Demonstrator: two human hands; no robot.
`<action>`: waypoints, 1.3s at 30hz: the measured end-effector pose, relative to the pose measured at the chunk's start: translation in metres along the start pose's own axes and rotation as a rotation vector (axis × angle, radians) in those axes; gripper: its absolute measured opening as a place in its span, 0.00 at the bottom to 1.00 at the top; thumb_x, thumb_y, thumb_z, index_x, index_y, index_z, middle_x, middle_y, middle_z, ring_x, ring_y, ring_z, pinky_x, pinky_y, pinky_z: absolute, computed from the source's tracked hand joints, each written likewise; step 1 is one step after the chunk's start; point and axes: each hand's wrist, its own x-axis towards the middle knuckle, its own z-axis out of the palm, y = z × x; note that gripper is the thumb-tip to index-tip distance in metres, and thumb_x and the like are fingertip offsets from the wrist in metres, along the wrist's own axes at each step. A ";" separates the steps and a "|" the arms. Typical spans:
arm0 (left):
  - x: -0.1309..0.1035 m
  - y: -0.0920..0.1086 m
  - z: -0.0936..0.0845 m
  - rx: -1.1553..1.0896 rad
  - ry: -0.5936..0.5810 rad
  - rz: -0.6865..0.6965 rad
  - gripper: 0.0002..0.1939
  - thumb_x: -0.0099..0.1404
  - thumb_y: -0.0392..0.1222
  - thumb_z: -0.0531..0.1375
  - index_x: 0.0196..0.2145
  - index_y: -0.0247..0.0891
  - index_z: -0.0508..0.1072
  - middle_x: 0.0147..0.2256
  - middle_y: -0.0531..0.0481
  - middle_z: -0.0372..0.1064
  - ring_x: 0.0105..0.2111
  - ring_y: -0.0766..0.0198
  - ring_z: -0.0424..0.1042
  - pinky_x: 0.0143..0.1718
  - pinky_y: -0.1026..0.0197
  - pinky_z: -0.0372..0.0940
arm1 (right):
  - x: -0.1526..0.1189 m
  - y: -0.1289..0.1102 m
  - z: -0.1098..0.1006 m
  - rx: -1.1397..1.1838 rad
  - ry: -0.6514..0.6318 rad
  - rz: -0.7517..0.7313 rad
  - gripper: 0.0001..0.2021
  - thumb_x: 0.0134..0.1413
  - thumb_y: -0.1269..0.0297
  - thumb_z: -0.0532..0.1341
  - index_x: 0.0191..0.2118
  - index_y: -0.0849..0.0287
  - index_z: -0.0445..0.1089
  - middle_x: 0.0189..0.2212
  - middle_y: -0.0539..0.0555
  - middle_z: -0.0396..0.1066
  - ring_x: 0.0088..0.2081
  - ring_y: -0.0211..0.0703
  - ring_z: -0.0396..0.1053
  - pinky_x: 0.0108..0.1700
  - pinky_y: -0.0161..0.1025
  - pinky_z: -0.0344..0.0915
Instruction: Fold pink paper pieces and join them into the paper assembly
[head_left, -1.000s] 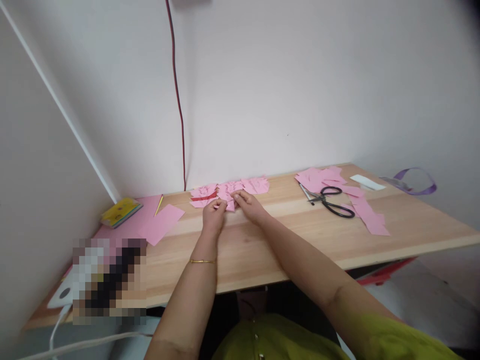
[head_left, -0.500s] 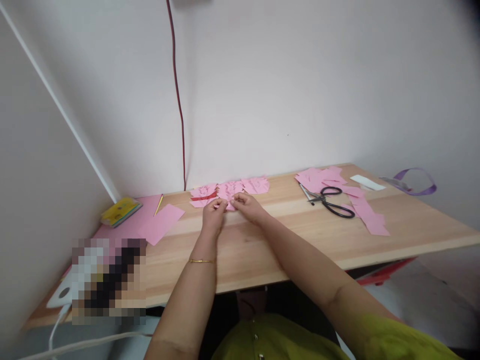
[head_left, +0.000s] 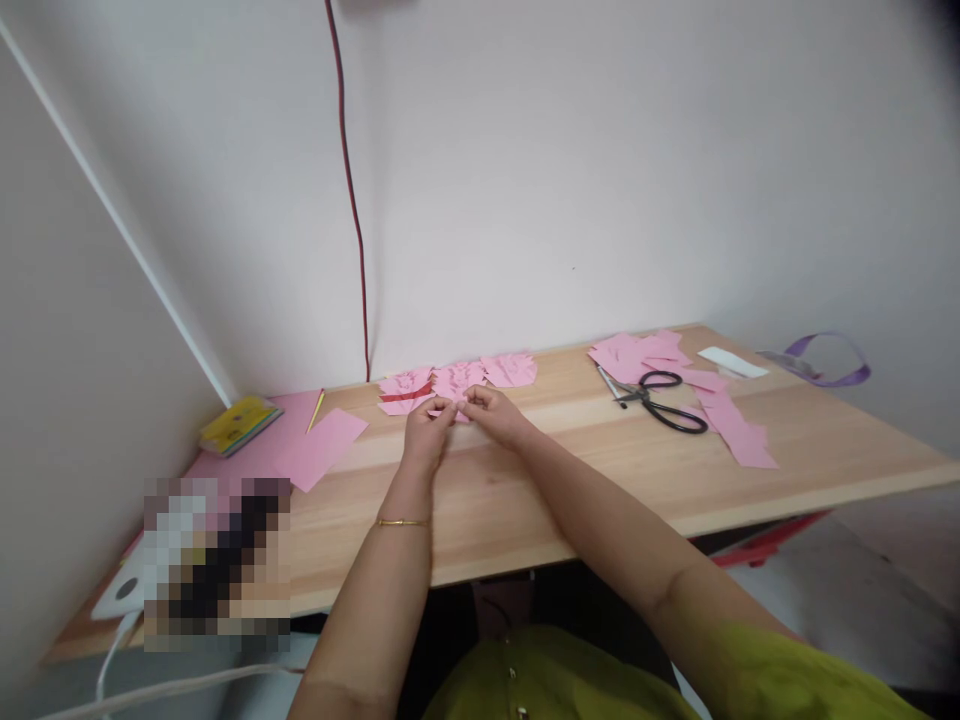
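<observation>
My left hand (head_left: 429,428) and my right hand (head_left: 491,412) meet near the back middle of the wooden table, fingertips pinched close together. Between them is a small pink paper piece (head_left: 463,417), mostly covered by the fingers. Just behind lie cut and creased pink paper pieces (head_left: 459,378) in a row along the wall, with one more pink paper cutout (head_left: 511,370) at its right end. A red strip (head_left: 406,394) crosses the leftmost pieces, close to my left hand.
Black-handled scissors (head_left: 667,402) and a pen (head_left: 611,386) lie at right beside pink paper scraps (head_left: 739,432). Farther right are a white strip (head_left: 733,362) and a purple ribbon loop (head_left: 832,360). At left sit a pink sheet (head_left: 322,450), a yellow pencil (head_left: 315,411) and a yellow packet (head_left: 240,425).
The view has shifted very slightly. Both hands stay in the same place with the fingertips drawn a little closer together; the other things lie as before.
</observation>
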 end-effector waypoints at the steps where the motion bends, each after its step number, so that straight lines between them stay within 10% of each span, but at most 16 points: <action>1: 0.000 -0.001 0.000 -0.002 -0.003 0.000 0.08 0.53 0.44 0.62 0.24 0.36 0.70 0.23 0.55 0.62 0.25 0.69 0.61 0.30 0.66 0.57 | 0.000 0.000 0.000 -0.006 -0.004 0.001 0.12 0.48 0.54 0.58 0.28 0.59 0.60 0.23 0.46 0.58 0.26 0.34 0.55 0.31 0.33 0.54; 39: 0.001 -0.003 0.001 0.050 0.028 -0.004 0.09 0.51 0.44 0.62 0.22 0.35 0.71 0.23 0.53 0.65 0.24 0.69 0.62 0.28 0.66 0.57 | 0.001 0.006 0.002 -0.166 0.032 -0.026 0.09 0.49 0.58 0.56 0.27 0.58 0.60 0.21 0.46 0.58 0.24 0.35 0.55 0.28 0.33 0.53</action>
